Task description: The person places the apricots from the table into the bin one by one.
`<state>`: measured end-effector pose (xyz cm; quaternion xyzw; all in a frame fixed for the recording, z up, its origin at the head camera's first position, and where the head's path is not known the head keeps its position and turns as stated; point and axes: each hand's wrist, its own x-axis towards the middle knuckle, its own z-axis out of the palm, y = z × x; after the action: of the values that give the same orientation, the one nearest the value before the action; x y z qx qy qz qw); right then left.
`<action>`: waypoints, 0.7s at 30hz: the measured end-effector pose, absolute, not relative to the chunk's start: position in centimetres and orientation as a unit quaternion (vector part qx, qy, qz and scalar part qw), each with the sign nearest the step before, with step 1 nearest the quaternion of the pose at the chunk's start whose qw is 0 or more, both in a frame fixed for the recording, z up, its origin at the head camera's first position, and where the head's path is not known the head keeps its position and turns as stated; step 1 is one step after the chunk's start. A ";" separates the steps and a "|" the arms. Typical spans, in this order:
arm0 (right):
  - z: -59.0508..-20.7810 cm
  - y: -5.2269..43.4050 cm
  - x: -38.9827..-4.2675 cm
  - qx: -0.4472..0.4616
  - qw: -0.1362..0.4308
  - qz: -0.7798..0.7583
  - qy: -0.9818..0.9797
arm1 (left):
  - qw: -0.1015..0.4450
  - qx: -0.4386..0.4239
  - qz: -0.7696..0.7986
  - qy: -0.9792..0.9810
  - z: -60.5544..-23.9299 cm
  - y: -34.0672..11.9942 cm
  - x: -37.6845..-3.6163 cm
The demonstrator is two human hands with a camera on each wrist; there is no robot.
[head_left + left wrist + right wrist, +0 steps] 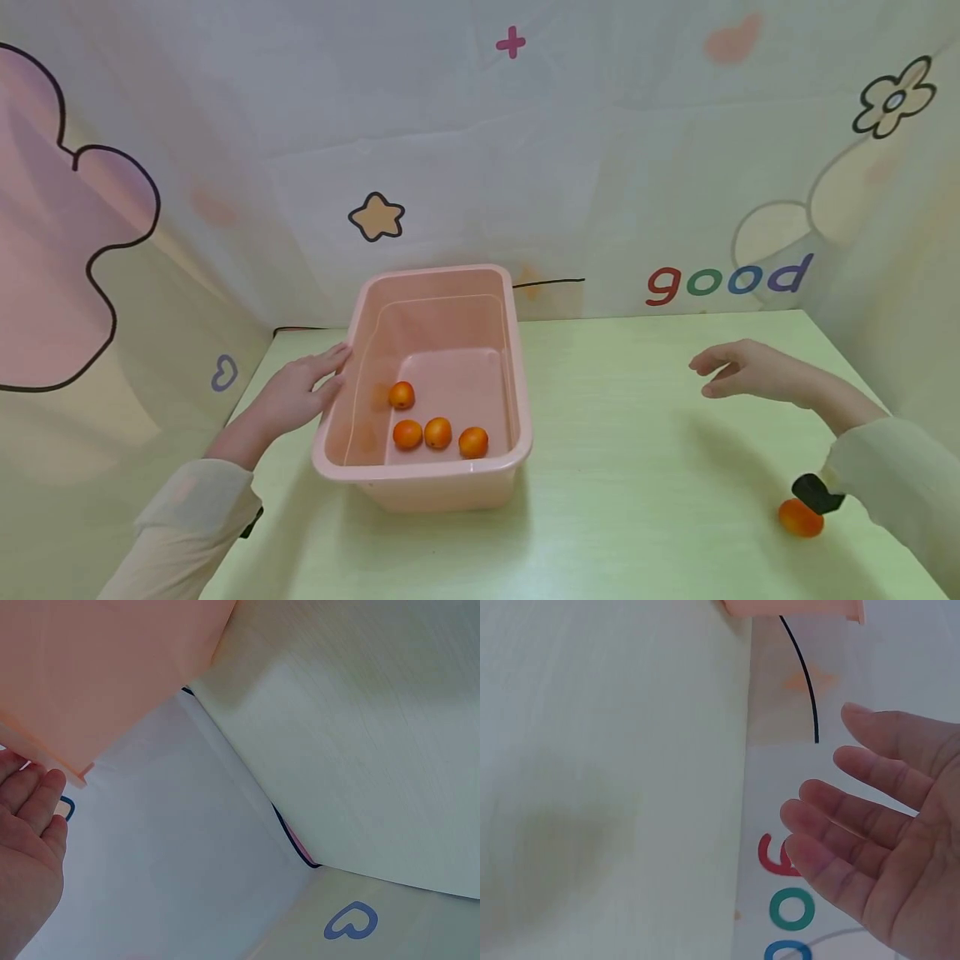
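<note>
A pink plastic bin stands on the table, with several small orange fruits on its floor, mostly toward the near side. My left hand rests against the bin's left rim, fingers nearly straight; the left wrist view has the fingertips right at the rim's edge. Out to the right, my right hand hovers over the table with fingers relaxed and spread a little. Its palm holds nothing in the right wrist view. One more orange fruit lies on the table near the right sleeve, partly covered by a black wrist strap.
The pale green table meets a printed cloth backdrop behind the bin. Cloth also rises along the left and right sides. Coloured letters mark the back cloth at the right.
</note>
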<state>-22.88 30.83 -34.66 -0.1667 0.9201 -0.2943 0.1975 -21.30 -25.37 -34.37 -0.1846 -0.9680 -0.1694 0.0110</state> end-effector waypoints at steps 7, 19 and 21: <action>-36.1 32.6 -21.7 -0.159 0.213 -0.312 0.912 | 0.005 -0.181 -0.172 -0.968 -34.4 -25.4 -21.3; -38.7 35.5 -19.8 -0.125 0.236 -0.329 0.906 | 0.000 -0.180 -0.171 -0.969 -34.3 -25.2 -21.3; -39.1 35.9 -19.4 -0.123 0.241 -0.329 0.905 | 0.000 -0.179 -0.171 -0.969 -34.3 -25.2 -21.3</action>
<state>-19.43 35.93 -39.11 -0.1226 0.9047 -0.3292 0.2410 -21.30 -25.24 -34.26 -0.1795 -0.9687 -0.1714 -0.0001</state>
